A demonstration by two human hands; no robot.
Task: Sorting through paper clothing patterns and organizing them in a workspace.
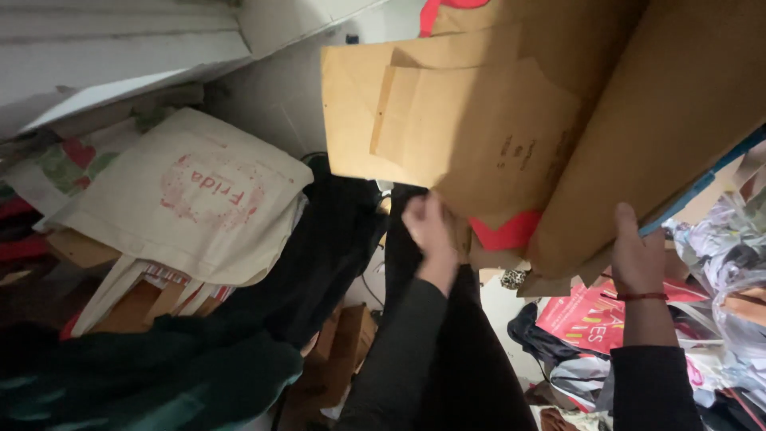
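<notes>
The brown paper sheets (511, 136), a stack of big stiff envelopes and card, fill the upper right of the frame, tilted and held up off the clutter by both hands.

At the far left a cream cloth bag (191, 199) with a red print lies on a pile of other bags and wooden pieces, and a dark green cloth (152, 375) is bunched at the lower left. A black garment (327, 247) hangs down the middle.

The left hand (427, 227), at the centre, is curled around the lower edge of the stack near a red patch (507, 231) that shows between the sheets; its fingers are blurred, so how firm the grip is cannot be told. The right hand (634, 251), right of centre and wearing a red thread at the wrist, grips the stack's lower right edge, thumb up along the front sheet.

To handle the stack well, it seems wise to keep both hands spread wide under the bottom edge and pinch all layers together, since loose sheets could slide out and fan apart.

No worktop shows. Pale grey wall panels (120, 48) run across the upper left, and crumpled printed bags (718, 263) crowd the lower right of a dim, packed room.
</notes>
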